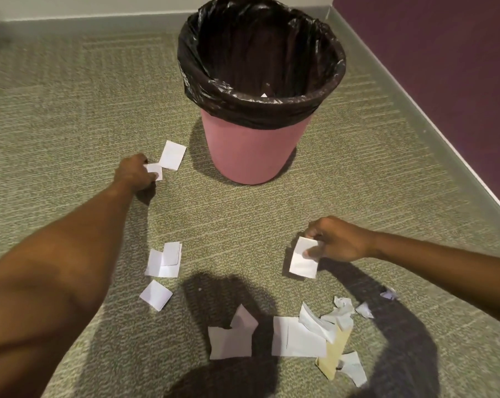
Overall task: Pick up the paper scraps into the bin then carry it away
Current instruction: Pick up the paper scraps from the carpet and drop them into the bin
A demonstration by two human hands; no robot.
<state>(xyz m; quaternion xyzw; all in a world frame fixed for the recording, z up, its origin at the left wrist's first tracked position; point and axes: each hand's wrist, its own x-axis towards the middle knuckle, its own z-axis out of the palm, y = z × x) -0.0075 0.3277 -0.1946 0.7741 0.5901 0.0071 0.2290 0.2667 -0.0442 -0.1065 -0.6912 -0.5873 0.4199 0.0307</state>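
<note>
Pinches a small paper scrap (154, 171) off the carpet (70, 110) with the left hand (135, 174), just left of the pink bin (251, 156), kept close for dropping. Pinches a larger scrap (302, 259) with the right hand (336, 239), nearer in. Works both hands at once, likely to gather faster. Leaves more scraps (297, 338) scattered nearby.

No text, label or number can be read anywhere (the paper scraps (299, 336) look blank).

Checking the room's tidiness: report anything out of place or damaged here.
White paper scraps litter the carpet in front of the pink bin; those beside the tan strip are torn and crumpled.
</note>
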